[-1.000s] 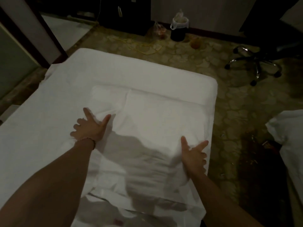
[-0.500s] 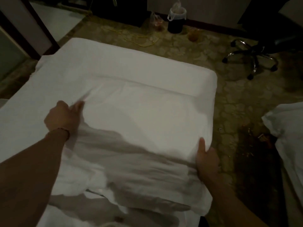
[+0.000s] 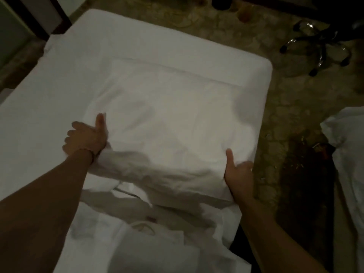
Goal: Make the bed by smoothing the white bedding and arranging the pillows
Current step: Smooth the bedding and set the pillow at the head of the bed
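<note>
A white pillow (image 3: 167, 131) lies across the right half of the bed (image 3: 49, 99), which is covered in a white sheet. My left hand (image 3: 84, 137) holds the pillow's left edge, thumb up on top and fingers curled at the side. My right hand (image 3: 239, 175) grips its near right corner, thumb on top and fingers under the edge. The pillow's near side is lifted and wrinkled. Below it, loose white bedding (image 3: 149, 239) is bunched near me.
A patterned floor (image 3: 285, 119) runs along the bed's right side. A swivel chair base (image 3: 319, 46) stands at the upper right. More white bedding (image 3: 348, 154) shows at the right edge. A dark door frame (image 3: 45, 20) is at the upper left.
Both hands went from flat on the pillow to gripping its left and right edges. The pillow's near side has lifted, and the view has tilted down toward the bed.
</note>
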